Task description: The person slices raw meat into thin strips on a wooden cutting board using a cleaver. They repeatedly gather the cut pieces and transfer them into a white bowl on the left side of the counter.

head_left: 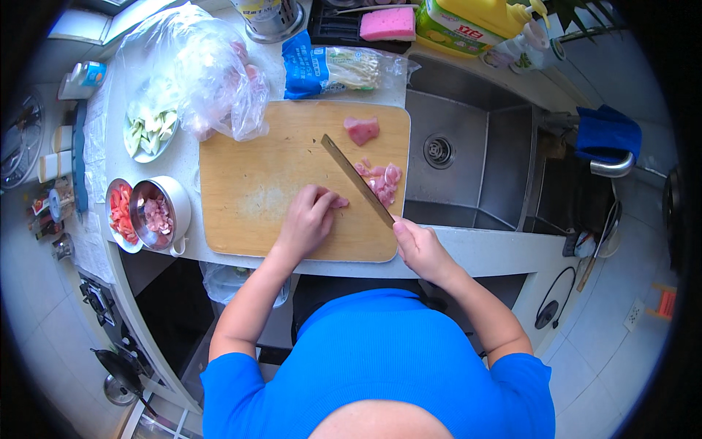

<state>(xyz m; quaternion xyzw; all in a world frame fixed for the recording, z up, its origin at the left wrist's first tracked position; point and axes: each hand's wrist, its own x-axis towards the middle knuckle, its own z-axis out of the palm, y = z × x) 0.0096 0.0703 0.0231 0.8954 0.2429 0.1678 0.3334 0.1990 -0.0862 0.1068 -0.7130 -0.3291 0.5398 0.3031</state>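
On the wooden cutting board (241, 172) my left hand (306, 221) has its fingers curled together over a small piece of raw meat (339, 203), of which only the right end shows. My right hand (422, 250) grips the handle of a kitchen knife (355, 180) at the board's right edge. Its long blade slants up and left across the board, apart from my left fingers. Just right of the blade lies a pile of cut pink meat (385, 184). A larger chunk of meat (362, 131) sits near the board's far right corner.
A metal pot (184, 208) of cut meat overlaps a dish of chopped tomato (121, 212) left of the board. Behind stand a plate of pale green slices (151, 135), a plastic bag of meat (219, 91) and packaged enoki mushrooms (352, 69). A steel sink (447, 110) adjoins the right side.
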